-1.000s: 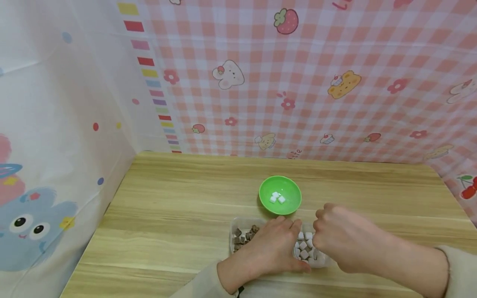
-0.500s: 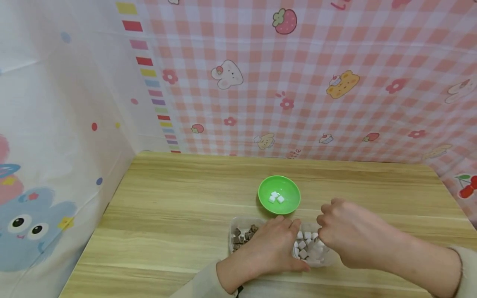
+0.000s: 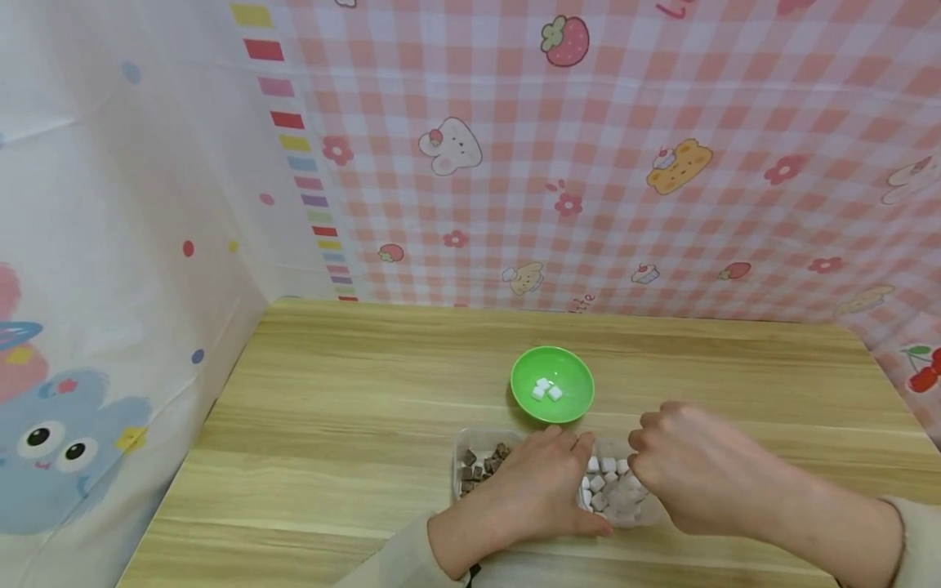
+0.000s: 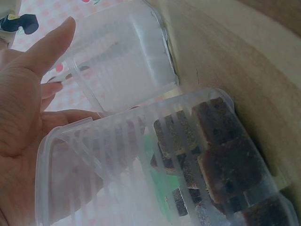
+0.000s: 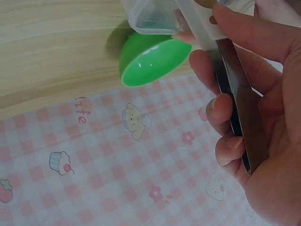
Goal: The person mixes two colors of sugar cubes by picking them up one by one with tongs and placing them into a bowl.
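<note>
The right hand (image 3: 694, 469) grips a flat, shiny metal handle (image 5: 244, 99); the left hand (image 3: 537, 482), thumb and fingers apart, spans near clear plastic boxes (image 4: 127, 200).

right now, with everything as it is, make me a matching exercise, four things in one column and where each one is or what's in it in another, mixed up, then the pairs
Things
1. brown cubes
2. metal tool
3. green bowl
4. left hand

Place or state
A. gripped in the right hand
B. on the table, with three white cubes in it
C. over the clear container, hiding part of it in the head view
D. inside the clear container

Pairs: 1-D, 2-A, 3-B, 4-C
</note>
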The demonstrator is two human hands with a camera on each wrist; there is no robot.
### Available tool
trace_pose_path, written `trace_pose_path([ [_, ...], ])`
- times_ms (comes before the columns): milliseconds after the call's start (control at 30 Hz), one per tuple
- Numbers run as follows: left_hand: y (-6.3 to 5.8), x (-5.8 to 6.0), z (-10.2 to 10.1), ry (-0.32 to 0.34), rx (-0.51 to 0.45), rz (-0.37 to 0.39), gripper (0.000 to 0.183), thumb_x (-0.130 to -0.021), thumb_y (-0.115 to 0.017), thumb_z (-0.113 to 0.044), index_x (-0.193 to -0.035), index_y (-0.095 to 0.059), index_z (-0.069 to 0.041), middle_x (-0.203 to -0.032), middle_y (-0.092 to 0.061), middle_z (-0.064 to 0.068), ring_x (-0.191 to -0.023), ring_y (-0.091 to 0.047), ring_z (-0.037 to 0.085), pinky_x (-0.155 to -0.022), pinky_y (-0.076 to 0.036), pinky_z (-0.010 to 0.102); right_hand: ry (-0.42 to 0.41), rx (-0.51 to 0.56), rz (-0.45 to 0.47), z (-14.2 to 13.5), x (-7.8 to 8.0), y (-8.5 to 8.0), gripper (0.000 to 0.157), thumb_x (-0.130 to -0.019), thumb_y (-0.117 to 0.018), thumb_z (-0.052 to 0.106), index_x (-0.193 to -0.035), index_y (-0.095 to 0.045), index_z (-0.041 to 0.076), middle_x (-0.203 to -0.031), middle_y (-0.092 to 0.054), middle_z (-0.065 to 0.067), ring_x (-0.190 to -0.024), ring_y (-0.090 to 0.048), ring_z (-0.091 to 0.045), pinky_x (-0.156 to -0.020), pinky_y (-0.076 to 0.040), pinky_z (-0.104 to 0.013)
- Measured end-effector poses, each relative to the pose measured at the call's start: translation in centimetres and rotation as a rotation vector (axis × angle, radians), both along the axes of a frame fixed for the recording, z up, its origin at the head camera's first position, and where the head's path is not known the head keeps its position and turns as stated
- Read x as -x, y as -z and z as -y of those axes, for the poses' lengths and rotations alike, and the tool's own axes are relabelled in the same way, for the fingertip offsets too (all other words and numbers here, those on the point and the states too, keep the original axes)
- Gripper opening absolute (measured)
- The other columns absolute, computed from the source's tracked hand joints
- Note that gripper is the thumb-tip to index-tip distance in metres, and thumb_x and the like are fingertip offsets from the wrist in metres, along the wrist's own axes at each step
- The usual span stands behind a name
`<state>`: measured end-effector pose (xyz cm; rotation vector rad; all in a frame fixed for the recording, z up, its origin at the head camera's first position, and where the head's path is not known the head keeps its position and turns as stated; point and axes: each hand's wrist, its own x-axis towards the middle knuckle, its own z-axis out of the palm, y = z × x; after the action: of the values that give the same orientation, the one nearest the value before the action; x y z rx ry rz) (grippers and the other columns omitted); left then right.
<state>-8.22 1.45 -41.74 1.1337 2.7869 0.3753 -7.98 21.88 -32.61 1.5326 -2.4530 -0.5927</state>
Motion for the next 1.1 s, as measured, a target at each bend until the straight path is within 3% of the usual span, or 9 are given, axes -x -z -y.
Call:
trace_pose_path([
  [233,-0.1,0.0,0.1,0.001,0.007,0.002,0.097,-0.076,-0.082,-0.071,-0.144,-0.058,-0.005,-0.134,-0.066,0.004,-0.118,-0.059,0.020,-0.103,-0.052,0.034,-0.017,0.069,0.003,-0.9,0.2,0.5,0.038,-0.054,-0.075,0.008,-0.052,-0.039,0.021,-0.054,-0.036,0.006,-0.049,-0.039,-0.017,-0.046,-0.031,-0.028],
  [367,-0.2,0.0,0.1,-0.005,0.015,0.007,0.098,-0.077,-0.082,-0.071,-0.145,-0.057,-0.005,-0.136,-0.065,0.004,-0.120,-0.058,0.020,-0.104,-0.052,0.034,-0.047,0.135,0.000,-1.7,0.4,0.7,0.037,-0.058,-0.083,0.017,-0.056,-0.046,0.021,-0.057,-0.040,0.007,-0.050,-0.042,-0.018,-0.046,-0.033,-0.028],
  [600,-0.3,0.1,0.0,-0.022,0.023,0.039,0.101,-0.075,-0.082,-0.072,-0.148,-0.055,-0.007,-0.139,-0.063,0.002,-0.121,-0.057,0.018,-0.106,-0.050,0.034,-0.026,0.355,0.127,-3.9,0.8,0.7,0.030,-0.057,-0.096,0.022,-0.074,-0.072,0.017,-0.067,-0.054,0.013,-0.058,-0.050,-0.006,-0.049,-0.043,-0.025],
  [733,-0.3,0.0,-0.1,-0.022,0.021,0.034,0.101,-0.075,-0.083,-0.071,-0.147,-0.056,-0.007,-0.137,-0.064,0.002,-0.117,-0.057,0.016,-0.103,-0.051,0.033,0.004,0.485,0.156,-5.4,0.9,0.7,0.031,-0.057,-0.096,0.019,-0.082,-0.078,0.016,-0.072,-0.058,0.016,-0.061,-0.046,0.003,-0.048,-0.041,-0.020],
  [800,-0.3,0.0,-0.1,-0.024,0.022,0.031,0.100,-0.075,-0.083,-0.071,-0.147,-0.056,-0.007,-0.137,-0.064,0.002,-0.117,-0.057,0.016,-0.103,-0.051,0.033,0.022,0.534,0.148,-6.2,1.0,0.7,0.020,-0.079,-0.090,0.033,-0.085,-0.081,0.016,-0.076,-0.061,0.016,-0.063,-0.046,0.005,-0.048,-0.039,-0.018],
  [900,-0.2,0.0,-0.1,-0.030,0.019,0.038,0.101,-0.075,-0.083,-0.071,-0.147,-0.056,-0.007,-0.138,-0.064,0.002,-0.119,-0.057,0.017,-0.104,-0.051,0.033,0.043,0.600,0.124,-6.9,1.0,0.6,0.044,-0.103,-0.061,0.052,-0.088,-0.082,0.016,-0.080,-0.066,0.016,-0.064,-0.049,0.007,-0.048,-0.039,-0.016],
  [967,-0.2,0.0,-0.1,-0.032,0.017,0.041,0.101,-0.075,-0.083,-0.071,-0.148,-0.056,-0.007,-0.138,-0.064,0.001,-0.119,-0.057,0.016,-0.105,-0.051,0.033,0.049,0.648,0.106,-7.2,1.1,0.7,0.065,-0.108,-0.039,0.060,-0.089,-0.082,0.015,-0.081,-0.069,0.014,-0.064,-0.052,0.006,-0.048,-0.040,-0.015],
  [1100,-0.1,0.0,-0.1,-0.032,0.013,0.044,0.101,-0.075,-0.082,-0.072,-0.148,-0.056,-0.007,-0.140,-0.063,0.002,-0.122,-0.057,0.017,-0.107,-0.049,0.034,0.049,0.723,0.070,-7.1,1.4,0.7,0.061,-0.108,-0.046,0.057,-0.090,-0.083,0.013,-0.083,-0.072,0.012,-0.063,-0.057,0.004,-0.050,-0.045,-0.015],
])
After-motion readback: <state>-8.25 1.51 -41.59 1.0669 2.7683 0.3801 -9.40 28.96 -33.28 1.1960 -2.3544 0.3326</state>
